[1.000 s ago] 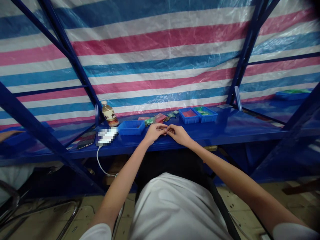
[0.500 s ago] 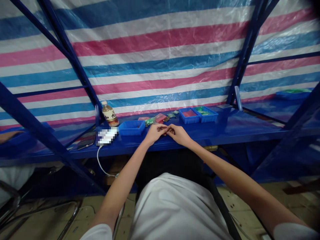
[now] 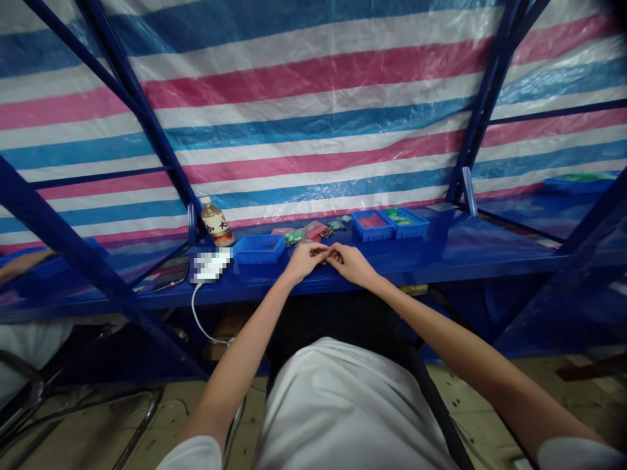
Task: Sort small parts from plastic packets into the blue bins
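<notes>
My left hand (image 3: 304, 261) and my right hand (image 3: 350, 261) meet fingertip to fingertip over the front part of the blue table (image 3: 441, 254). The fingers of both are bent and pressed together; whatever is between them is too small or hidden to make out. Just beyond the hands lie green packets (image 3: 295, 236), a pink packet (image 3: 313, 230) and a small heap of brass-coloured pieces (image 3: 327, 232). To the left of my left hand stands a blue bin (image 3: 259, 249) with a little dark content. Past my right hand are a blue bin of pink pieces (image 3: 371, 225) and a blue bin with green packets (image 3: 409, 225).
A labelled drink bottle (image 3: 216, 223) stands at the back left, near a blurred-out white item with a white cable (image 3: 194, 310) and a dark phone-like slab (image 3: 171, 273). Blue metal posts (image 3: 142, 124) flank the place. Another person's arm (image 3: 24, 266) shows at far left.
The fingers have shifted slightly against each other; both hands stay together at the same spot. At far left the other person's arm has moved a little.
</notes>
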`<state>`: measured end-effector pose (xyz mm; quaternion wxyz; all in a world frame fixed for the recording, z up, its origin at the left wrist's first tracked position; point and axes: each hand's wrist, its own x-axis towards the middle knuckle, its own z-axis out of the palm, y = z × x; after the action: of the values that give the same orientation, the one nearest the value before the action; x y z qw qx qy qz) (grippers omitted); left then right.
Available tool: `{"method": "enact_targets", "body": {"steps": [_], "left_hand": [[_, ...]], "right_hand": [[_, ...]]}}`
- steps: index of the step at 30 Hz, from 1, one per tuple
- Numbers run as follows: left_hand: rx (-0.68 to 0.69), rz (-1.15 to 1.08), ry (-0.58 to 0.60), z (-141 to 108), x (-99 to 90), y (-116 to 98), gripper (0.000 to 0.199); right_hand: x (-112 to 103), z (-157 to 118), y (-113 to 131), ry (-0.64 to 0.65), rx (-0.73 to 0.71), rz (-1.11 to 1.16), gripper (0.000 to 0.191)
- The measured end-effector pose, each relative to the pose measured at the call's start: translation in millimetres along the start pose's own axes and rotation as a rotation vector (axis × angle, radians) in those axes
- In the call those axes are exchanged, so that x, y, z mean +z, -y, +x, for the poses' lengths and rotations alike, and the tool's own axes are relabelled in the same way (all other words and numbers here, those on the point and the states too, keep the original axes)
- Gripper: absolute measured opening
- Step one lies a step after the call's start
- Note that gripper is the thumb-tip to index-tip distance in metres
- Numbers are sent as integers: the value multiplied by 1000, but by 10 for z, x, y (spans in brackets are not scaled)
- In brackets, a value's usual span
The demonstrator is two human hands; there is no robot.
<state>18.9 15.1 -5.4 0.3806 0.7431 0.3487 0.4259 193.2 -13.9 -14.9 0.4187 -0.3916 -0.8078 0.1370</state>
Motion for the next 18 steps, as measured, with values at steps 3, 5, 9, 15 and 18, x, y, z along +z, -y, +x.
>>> {"method": "enact_targets", "body": {"steps": [3,5,9,15,18], "left_hand": [[-1,0,0,0,-3,-1,30],[-1,-8,-2,0,-3,-1,29],[-14,-23,-2,-6,4,-20,28],[-21,-30,6,-29,12,-92,29],[-21,-26,4,-32,12,-105,30]], "right_hand": [[-2,1,16,2,6,9,8],[-4,3,18,4,8,10,8],[-3,3,0,10,4,29,9],[9,5,-29,9,11,35,11],[13,6,-32,5,12,45,12]]}}
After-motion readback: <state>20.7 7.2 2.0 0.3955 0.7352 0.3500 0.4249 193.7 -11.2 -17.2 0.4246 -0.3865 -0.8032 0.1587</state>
